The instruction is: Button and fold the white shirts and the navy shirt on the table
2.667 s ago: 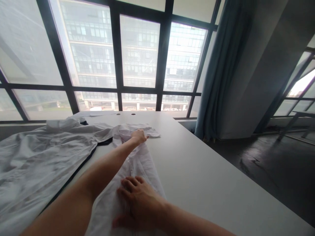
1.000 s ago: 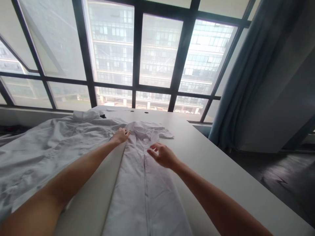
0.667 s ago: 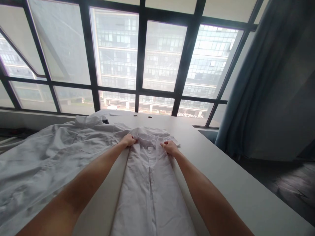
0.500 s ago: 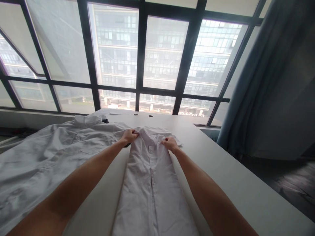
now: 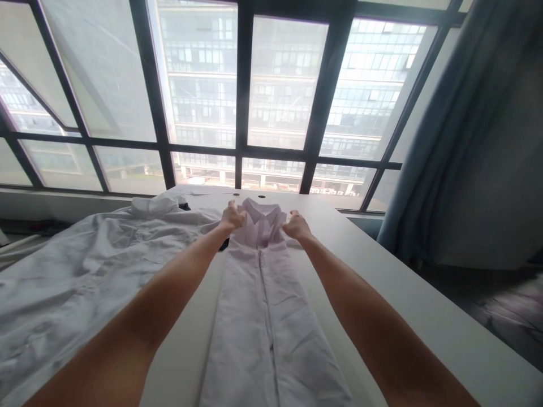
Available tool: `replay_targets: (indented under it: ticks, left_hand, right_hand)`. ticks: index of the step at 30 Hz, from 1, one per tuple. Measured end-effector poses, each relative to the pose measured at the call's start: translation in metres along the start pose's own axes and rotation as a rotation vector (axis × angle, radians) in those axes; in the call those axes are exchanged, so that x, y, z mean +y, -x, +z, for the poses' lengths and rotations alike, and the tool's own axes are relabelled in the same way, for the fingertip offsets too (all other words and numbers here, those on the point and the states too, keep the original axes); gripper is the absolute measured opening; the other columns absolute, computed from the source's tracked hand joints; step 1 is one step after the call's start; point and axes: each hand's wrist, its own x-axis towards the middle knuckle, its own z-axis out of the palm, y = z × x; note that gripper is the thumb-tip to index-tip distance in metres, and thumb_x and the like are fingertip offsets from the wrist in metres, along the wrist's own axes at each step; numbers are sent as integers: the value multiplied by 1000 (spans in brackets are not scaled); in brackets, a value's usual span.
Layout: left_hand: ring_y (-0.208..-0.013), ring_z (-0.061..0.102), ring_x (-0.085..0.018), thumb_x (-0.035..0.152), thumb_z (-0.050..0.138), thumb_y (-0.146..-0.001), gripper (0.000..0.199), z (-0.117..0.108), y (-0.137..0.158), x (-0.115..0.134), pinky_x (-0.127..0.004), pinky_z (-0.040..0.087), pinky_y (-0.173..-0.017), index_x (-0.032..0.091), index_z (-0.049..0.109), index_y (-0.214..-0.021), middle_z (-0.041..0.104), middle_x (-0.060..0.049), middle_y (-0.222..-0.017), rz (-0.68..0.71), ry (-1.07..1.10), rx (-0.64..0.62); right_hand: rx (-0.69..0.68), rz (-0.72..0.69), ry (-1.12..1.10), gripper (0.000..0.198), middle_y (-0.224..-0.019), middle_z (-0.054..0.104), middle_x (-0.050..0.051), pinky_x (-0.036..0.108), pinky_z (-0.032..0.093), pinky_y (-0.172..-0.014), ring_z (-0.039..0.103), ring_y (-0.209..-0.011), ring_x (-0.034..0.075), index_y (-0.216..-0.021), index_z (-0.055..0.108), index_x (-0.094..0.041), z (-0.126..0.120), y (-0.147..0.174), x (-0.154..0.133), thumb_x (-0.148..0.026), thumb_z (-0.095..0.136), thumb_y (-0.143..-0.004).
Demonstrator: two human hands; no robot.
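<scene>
A long white collared coat (image 5: 265, 316) lies front up on the table, its sides folded in to a narrow strip, collar at the far end. My left hand (image 5: 233, 218) is closed on its left shoulder beside the collar (image 5: 262, 210). Opposite, my right hand (image 5: 296, 226) grips the right shoulder with curled fingers. The collar and shoulders are raised between my hands, while the lower part runs flat toward me. A dark line marks the front opening down the middle.
Another white garment (image 5: 97, 260) is spread, wrinkled, over the left side of the white table (image 5: 382, 299). A small dark object (image 5: 224, 245) shows by my left wrist. Large windows (image 5: 280, 85) stand beyond the table, and a grey-blue curtain (image 5: 441, 147) hangs at the right.
Both hands have moved up and slightly away, lifting the coat's shoulders. The collar now stands up and faces me, where it lay crumpled before.
</scene>
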Motion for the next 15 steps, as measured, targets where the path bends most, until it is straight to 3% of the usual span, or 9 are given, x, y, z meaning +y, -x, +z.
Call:
replay_targets:
  ticks: [3, 7, 9, 15]
  left_hand:
    - [-133, 50, -34, 26, 63, -83, 71, 6, 52, -13, -41, 40, -108, 2, 39, -145, 47, -28, -145, 204, -121, -164]
    - [-137, 46, -33, 37, 56, -89, 57, -15, 130, -27, -43, 35, -115, 7, 54, -138, 53, -22, -143, 456, -272, -451]
    - [-141, 41, -32, 42, 54, -91, 55, -33, 166, -29, -46, 30, -118, 13, 55, -138, 49, -18, -149, 562, -346, -535]
    - [-151, 18, -29, 48, 30, -102, 59, -75, 253, -19, -54, 16, -121, 18, 37, -152, 24, -14, -162, 548, -449, -777]
  right_hand:
    - [-175, -138, 185, 47, -136, 58, 18, 36, 46, -98, 59, -120, 29, -131, 57, -11, 3, 54, 11, -30, 60, -89]
    - [-224, -409, 321, 42, -136, 59, 16, 39, 41, -104, 57, -121, 28, -129, 61, -14, -3, 136, 25, -34, 57, -92]
    - [-288, -476, 342, 42, -140, 57, 15, 41, 38, -107, 54, -126, 29, -131, 61, -16, -8, 170, 30, -36, 53, -95]
    - [-356, -448, 322, 50, -152, 45, 15, 45, 31, -114, 40, -140, 29, -143, 51, -16, -22, 236, 38, -39, 39, -101]
